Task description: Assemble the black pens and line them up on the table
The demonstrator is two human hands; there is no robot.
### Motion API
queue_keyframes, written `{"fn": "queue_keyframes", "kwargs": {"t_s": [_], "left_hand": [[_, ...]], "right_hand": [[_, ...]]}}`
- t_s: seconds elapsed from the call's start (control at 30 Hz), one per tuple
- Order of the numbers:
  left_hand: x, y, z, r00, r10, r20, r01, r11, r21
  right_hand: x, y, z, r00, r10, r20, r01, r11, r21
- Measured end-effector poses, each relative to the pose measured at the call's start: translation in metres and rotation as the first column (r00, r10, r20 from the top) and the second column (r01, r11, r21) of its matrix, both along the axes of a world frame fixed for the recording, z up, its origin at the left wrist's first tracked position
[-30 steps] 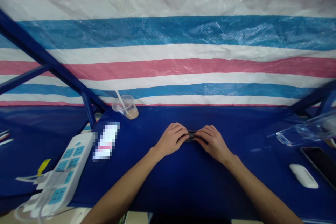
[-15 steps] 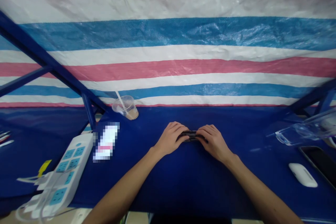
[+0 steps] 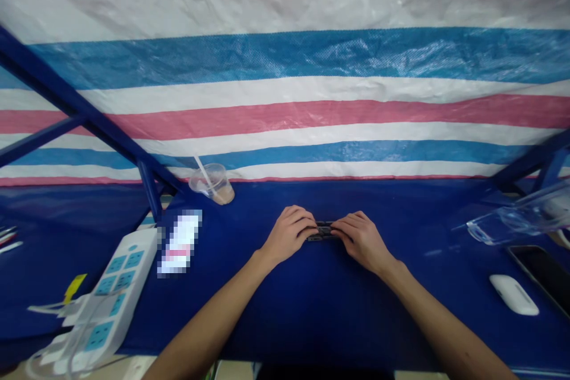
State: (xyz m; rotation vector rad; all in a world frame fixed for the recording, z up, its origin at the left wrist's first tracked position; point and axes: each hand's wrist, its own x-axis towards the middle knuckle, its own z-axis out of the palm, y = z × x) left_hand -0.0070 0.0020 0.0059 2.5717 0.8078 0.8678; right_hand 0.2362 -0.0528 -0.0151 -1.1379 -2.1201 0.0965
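A slim black object [image 3: 325,230], made up of dark parallel bars, lies crosswise low over the blue table. Its exact kind cannot be made out, since both ends are covered by fingers. My left hand [image 3: 289,233] is closed around the left end, thumb on the near side and fingers over the far side. At the right end, my right hand [image 3: 361,238] grips it in the same manner. Only the short middle stretch shows between the two hands.
To the left stand a plastic cup with a straw [image 3: 214,184], a pixelated bright screen [image 3: 181,242] and a white power strip [image 3: 120,291]. A white earbud case [image 3: 514,295], a black phone [image 3: 541,273] and a clear container [image 3: 512,222] are on the right. Striped sheeting [image 3: 312,53] hangs behind.
My left thumb and fingers have shifted slightly on the black object, and a little more of its near edge shows. The right hand has barely moved.
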Motion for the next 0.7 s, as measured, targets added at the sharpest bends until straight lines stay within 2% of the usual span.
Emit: {"fn": "queue_keyframes", "kwargs": {"t_s": [0.3, 0.7], "left_hand": [[0.0003, -0.0004, 0.0004, 0.997, 0.007, -0.073, -0.008, 1.0, -0.019], [-0.0017, 0.0033, -0.0033, 0.998, 0.063, 0.029, -0.064, 0.997, 0.039]], "right_hand": [[-0.0015, 0.0004, -0.0004, 0.999, -0.025, -0.046, 0.024, 1.0, -0.002], [0.004, 0.002, 0.0012, 0.998, -0.061, -0.022, 0.061, 0.998, -0.004]]}}
